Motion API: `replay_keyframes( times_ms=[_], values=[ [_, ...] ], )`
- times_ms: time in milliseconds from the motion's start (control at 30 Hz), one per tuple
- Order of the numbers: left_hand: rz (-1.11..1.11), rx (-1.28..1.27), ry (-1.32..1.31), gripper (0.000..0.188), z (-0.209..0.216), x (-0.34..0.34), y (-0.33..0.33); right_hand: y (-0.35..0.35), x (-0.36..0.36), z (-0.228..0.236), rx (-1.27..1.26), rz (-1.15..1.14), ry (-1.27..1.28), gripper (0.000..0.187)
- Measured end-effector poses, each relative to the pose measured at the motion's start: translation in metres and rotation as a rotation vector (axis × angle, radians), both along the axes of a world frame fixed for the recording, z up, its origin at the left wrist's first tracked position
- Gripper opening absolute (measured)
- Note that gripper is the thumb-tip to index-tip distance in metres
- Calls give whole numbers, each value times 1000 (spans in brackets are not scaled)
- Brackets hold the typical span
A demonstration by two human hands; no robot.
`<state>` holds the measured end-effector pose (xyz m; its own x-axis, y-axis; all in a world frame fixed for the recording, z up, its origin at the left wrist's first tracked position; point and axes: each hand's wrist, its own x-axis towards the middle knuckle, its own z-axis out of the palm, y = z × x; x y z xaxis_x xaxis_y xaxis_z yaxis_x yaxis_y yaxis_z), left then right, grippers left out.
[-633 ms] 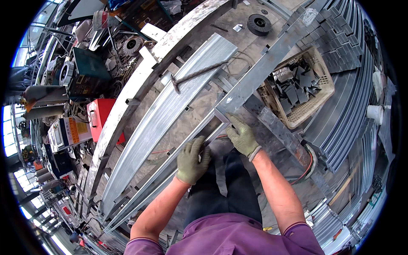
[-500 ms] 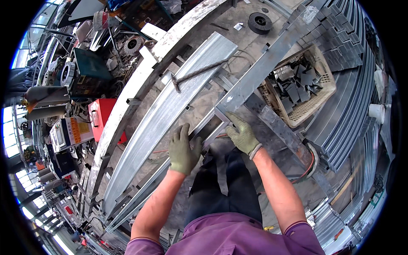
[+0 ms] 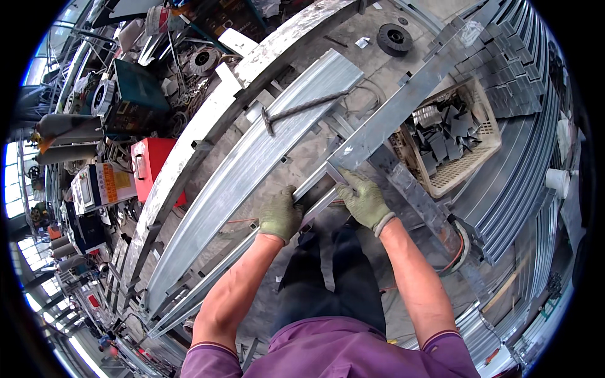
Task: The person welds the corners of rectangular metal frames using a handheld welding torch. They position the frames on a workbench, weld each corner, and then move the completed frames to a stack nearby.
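Both my hands wear green work gloves. My left hand is closed over the long metal channel, which slants from the lower left up to the middle. At the channel's upper end my right hand is closed, its fingertips against the corner where the channel meets a wide grey steel beam. Parts of the fingers are hidden under the metal. Beyond my left hand lies a broad galvanized channel, slightly bowed in this view, with a hammer resting across it.
A beige plastic crate of metal offcuts stands right of the beam. Stacked metal profiles fill the right side. At left are a red box, a painted curved-looking beam and cluttered equipment. A black spool lies on the floor ahead.
My left hand, earlier apart from the channel with fingers spread, has moved right and closed on it. My right hand remains at the corner. The whole view has shifted slightly.
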<state>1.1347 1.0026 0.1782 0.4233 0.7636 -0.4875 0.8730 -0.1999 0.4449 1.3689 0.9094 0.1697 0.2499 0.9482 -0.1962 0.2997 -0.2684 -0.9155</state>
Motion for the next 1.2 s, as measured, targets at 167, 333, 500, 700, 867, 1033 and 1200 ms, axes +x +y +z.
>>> replay_keyframes(
  times_ms=[167,333,500,700,867,1033,1200],
  values=[
    [-14,-7,78,41,15,12,3,1,0,8,-69,-6,35,47],
    [39,-37,223,36,24,29,4,-2,13,-4,-45,97,81,52],
    [68,20,208,37,23,36,0,9,31,31,-199,271,47,63],
    [50,107,15,57,16,27,-3,10,29,28,-186,340,-209,65],
    [-72,416,-226,60,19,24,-12,13,24,38,-186,333,-222,68],
    [-260,431,-339,68,21,20,-13,10,20,29,-174,322,-278,66],
    [-391,447,-268,79,35,26,-11,7,20,22,-132,302,-312,64]
  ],
)
